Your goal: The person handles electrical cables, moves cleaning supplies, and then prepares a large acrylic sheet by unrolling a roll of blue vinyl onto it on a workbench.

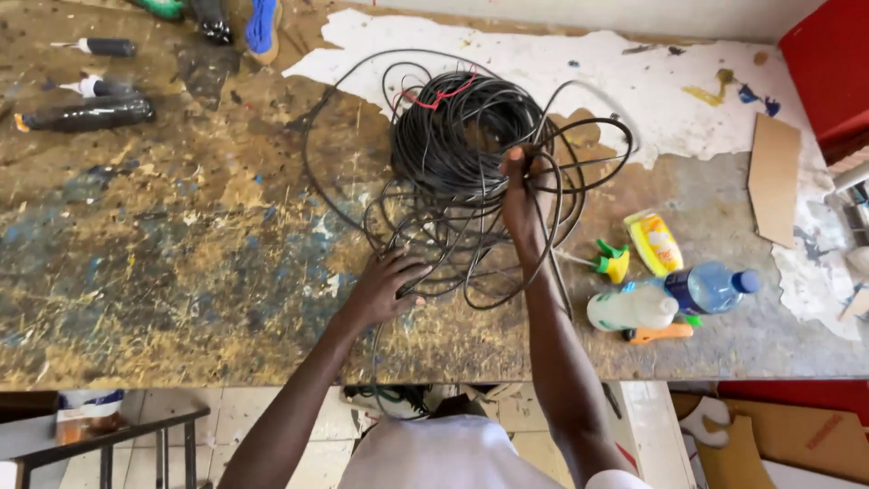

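A large tangled coil of black cable (457, 136) lies on a worn, paint-stained workbench (181, 272), with a short red wire (444, 93) tied on its top. My right hand (523, 195) is closed around a bundle of the cable's loops at the coil's right side. My left hand (387, 285) rests with fingers spread on loose loops near the bench's front edge. One strand hangs over the front edge towards the floor.
Right of the coil lie a clear water bottle with a blue cap (711, 287), a white bottle (632, 309), a yellow packet (655, 243) and a piece of cardboard (774, 178). Dark tubes (86, 113) lie at the far left. A metal frame (109, 444) stands below.
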